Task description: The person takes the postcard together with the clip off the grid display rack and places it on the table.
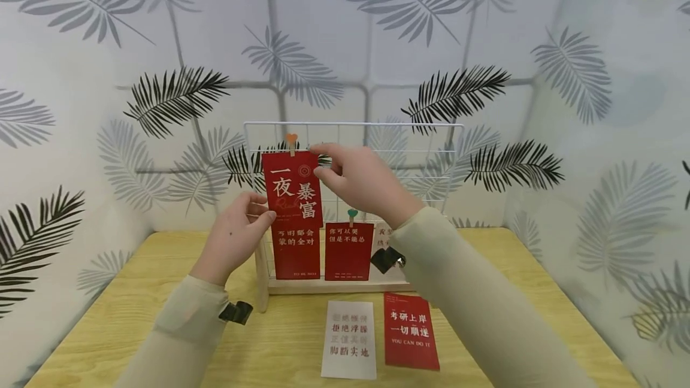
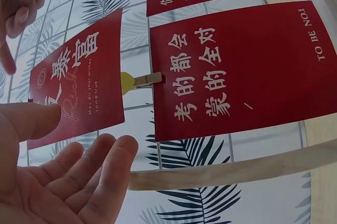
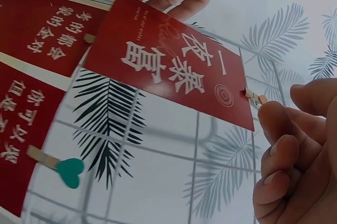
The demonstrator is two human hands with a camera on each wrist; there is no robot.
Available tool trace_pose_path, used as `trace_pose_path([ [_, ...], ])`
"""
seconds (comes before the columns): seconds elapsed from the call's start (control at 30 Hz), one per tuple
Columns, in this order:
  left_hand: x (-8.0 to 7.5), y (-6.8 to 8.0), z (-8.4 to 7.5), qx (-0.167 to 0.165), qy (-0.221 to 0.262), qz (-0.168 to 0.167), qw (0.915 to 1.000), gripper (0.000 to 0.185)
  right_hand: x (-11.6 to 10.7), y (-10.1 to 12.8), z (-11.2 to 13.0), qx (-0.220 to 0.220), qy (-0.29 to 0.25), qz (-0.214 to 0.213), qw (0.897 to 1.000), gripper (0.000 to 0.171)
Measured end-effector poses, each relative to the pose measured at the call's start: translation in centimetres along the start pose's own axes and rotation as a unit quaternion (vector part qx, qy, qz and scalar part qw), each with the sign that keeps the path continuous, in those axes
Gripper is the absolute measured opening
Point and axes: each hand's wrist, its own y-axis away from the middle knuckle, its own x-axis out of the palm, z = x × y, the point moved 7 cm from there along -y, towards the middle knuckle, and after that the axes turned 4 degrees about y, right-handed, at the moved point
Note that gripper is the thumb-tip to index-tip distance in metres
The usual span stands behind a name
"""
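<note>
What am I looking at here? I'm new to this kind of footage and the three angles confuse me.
There is no machine: a person works with two bare hands, filmed by three cameras. The wide picture comes from a camera on the head; the other two come from cameras on each wrist, so they show the same scene from close and tilted.

A white wire grid on a wooden base stands on a wooden table. Red cards hang on it from small heart-topped clothespins. The left hand touches the lower left edge of the top red card. The right hand is at that card's upper right corner, beside the orange-heart clothespin; whether it pinches anything is unclear. Below hang two more red cards.

On the table in front lie a white card and another red card.
</note>
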Motion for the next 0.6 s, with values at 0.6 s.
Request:
trace_pose_path([
  [0.6,0.9,-1.1,0.1,-0.010,-0.002,-0.011,0.9999,0.028,0.5,-4.1,1.7,0.004,0.124,0.024,0.992,0.054],
])
